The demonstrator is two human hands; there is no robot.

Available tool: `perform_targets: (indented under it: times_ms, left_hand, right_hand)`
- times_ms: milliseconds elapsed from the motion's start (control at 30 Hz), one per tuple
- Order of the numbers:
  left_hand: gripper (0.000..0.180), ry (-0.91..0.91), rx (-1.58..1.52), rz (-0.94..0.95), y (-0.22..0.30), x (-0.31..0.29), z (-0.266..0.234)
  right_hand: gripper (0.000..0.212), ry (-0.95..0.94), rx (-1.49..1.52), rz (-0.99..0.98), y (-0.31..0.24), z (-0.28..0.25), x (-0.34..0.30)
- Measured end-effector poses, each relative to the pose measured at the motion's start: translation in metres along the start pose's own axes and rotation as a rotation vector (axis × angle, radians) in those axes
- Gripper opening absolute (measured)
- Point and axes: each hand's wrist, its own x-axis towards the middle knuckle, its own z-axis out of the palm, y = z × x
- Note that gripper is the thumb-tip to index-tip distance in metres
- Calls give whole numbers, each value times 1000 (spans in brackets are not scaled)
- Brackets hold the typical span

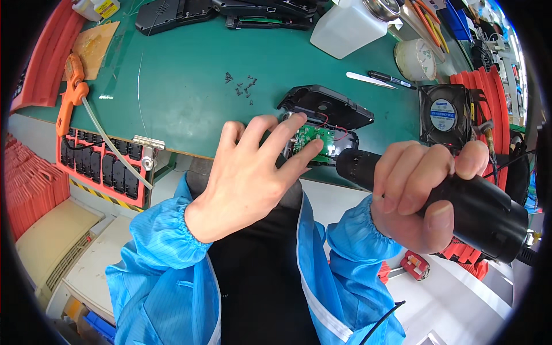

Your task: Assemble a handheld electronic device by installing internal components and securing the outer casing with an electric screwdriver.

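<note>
Hands (247,172) over green bench mat (190,75)

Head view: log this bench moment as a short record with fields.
Left hand: the left hand is spread flat, fingers pressing on the opened black plastic device with a green circuit board.
Right hand: the right hand grips a thick black electric screwdriver, its tip at the board's edge.
Surface: green bench mat.
Loose parts: small dark screws lie scattered behind the device.
Nearby: black square cooling fan to the right; orange handled tool with a clear hose to the left; white plastic bottle at the back.
</note>
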Motion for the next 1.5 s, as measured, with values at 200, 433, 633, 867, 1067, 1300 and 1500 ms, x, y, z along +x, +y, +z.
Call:
perform_targets:
  times_ms: [200, 433, 633, 867, 1067, 1300, 1500]
  left_hand:
    - [54, -5, 23, 19, -1, -1, 1]
    - [48, 4, 39, 28, -2, -1, 1]
    - [46, -1, 27, 31, 1, 2, -1]
    - [46, -17, 18, 15, 0, -2, -2]
    - [47, -12, 3, 26, 2, -1, -3]
    - [38, 13, -28, 21, 0, -1, -2]
    - [31, 14, -83, 18, 0, 0, -3]
  right_hand:
    - [41, -42, -76, -10, 0, 11, 1]
    - [35, 56, -106, 23, 5, 21, 1]
    - [34, 41, -139, 19, 4, 18, 1]
    - [35, -128, -13, -41, 3, 3, 13]
    - [36, 1, 193, -175, -10, 16, 39]
    - [40, 124, 209, -96, 56, 57, 50]
    - [39, 154, 93, -44, 66, 58, 46]
